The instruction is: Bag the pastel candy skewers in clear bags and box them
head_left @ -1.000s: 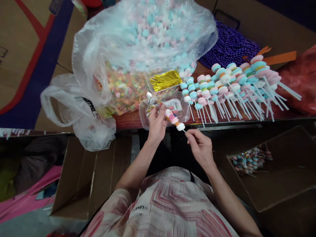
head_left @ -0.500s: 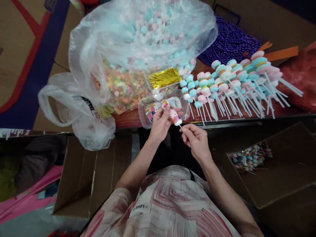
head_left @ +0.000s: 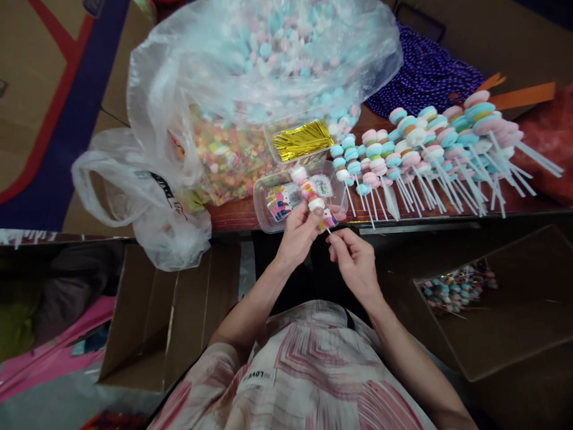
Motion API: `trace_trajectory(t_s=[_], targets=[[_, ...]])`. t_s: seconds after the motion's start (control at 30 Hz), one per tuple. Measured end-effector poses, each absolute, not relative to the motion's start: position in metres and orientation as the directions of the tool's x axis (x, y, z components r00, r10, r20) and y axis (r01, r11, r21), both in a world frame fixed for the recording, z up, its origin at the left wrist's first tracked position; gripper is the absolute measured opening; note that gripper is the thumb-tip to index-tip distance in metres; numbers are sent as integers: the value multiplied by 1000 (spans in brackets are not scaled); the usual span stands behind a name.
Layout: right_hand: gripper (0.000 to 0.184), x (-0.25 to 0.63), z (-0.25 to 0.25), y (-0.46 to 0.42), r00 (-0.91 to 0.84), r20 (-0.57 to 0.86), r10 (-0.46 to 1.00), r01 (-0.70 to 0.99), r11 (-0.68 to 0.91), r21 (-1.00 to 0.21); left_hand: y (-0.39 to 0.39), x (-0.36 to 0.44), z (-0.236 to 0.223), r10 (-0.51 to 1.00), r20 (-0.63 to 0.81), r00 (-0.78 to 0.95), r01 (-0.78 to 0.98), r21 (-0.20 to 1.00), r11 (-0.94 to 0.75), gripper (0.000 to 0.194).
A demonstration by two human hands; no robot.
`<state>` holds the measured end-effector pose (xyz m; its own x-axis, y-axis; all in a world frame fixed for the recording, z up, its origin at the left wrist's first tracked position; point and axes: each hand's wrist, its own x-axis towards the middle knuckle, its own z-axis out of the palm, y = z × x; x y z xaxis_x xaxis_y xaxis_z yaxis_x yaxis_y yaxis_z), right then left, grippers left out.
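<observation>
My left hand (head_left: 299, 232) is closed around a candy skewer (head_left: 308, 189) of white, pink and orange sweets on a white stick. A small printed card (head_left: 328, 218) sits low on the skewer, partly covered by my left fingers. My right hand (head_left: 354, 257) pinches the lower end of the stick. Just beyond the hands stands a clear plastic tub (head_left: 262, 224) holding more printed cards (head_left: 278, 206). Gold twist ties (head_left: 302, 142) lie in another clear tray behind it.
Finished-looking candy skewers (head_left: 430, 149) lie in a heap on the table at right. Large clear bags of sweets (head_left: 268, 60) fill the back. Purple cord (head_left: 425, 74) lies behind. Open cardboard boxes stand below; the right box (head_left: 505, 322) contains wrapped sweets (head_left: 456, 288).
The skewer now shows more of its sweets above my left hand, and the card sits lower, nearer my right fingers. The view has shifted slightly.
</observation>
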<state>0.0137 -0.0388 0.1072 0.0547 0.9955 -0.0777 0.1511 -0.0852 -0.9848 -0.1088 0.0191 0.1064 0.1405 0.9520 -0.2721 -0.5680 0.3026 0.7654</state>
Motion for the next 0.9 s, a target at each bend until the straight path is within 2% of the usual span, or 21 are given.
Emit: trace_trajectory(t_s=[0.27,0.4,0.5,0.6,0.67,0.7,0.77,0.83,0.9], targets=[[34,-7,100,-32,31,-48,998,123,-52,-991,2,-111,105,942,-303,143,-517,789,332,33],[21,-12,106,-27,-13,-74,997,105,-73,-992,-2,-120,108,968,-247,42,-534,813,231,31],[32,-23,113,-16,-18,-146,989,-46,-147,-988,-2,-131,115,979,-199,52,-530,825,196,29],[43,-31,122,-2,-197,-290,937,-213,-330,-920,2,-147,125,981,-157,118,-593,781,196,36],[43,-31,130,12,-398,-300,867,-122,-374,-919,7,-158,129,986,-128,107,-646,745,167,35],[42,-28,134,21,-468,-268,842,-19,-313,-950,10,-162,130,990,-118,74,-671,729,137,32],[36,-21,142,48,-507,-147,849,226,-34,-974,17,-168,129,992,-121,-27,-716,695,65,29],[28,-13,147,85,-308,98,946,486,245,-839,22,-170,125,983,-156,-99,-744,667,31,30],[22,-7,148,128,-147,291,945,695,308,-650,27,-171,121,975,-204,-94,-754,653,64,30]])
